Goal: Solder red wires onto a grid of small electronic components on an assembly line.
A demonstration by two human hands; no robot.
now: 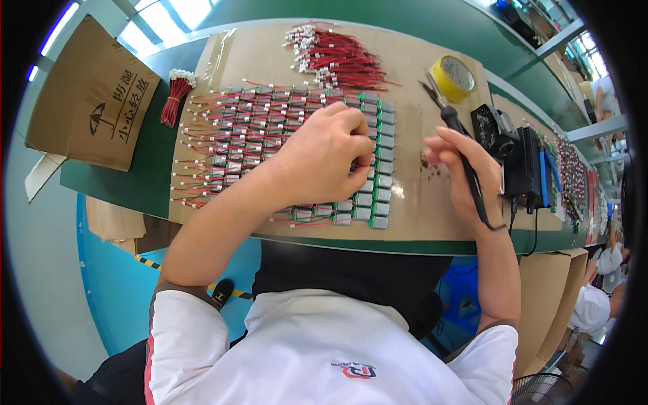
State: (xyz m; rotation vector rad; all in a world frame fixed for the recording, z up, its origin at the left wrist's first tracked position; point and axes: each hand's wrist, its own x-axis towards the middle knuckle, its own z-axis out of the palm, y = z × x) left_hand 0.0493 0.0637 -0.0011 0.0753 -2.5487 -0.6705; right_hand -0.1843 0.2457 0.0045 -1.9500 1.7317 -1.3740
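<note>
My right hand [466,169] is closed around the dark handle of a soldering iron [453,120], its tip pointing up and away to the left above the cardboard-covered bench. My left hand [331,152] hovers over rows of small grey battery cells [383,169] with green circuit boards along their edges. Its fingers are curled into a pinch, and whatever sits between them is hidden. On the left, most rows carry red and black wires ending in white plugs [226,125]. Cells in the columns right of my left hand show no wires. Behind the rows lies a loose pile of red wire leads [344,57].
Right of the iron stand a yellow tape roll [452,77], a dark iron holder [491,128] and a black soldering station [525,169]. A tied wire bundle [177,98] and an open cardboard box [94,101] are at left. Other people sit farther right along the benches.
</note>
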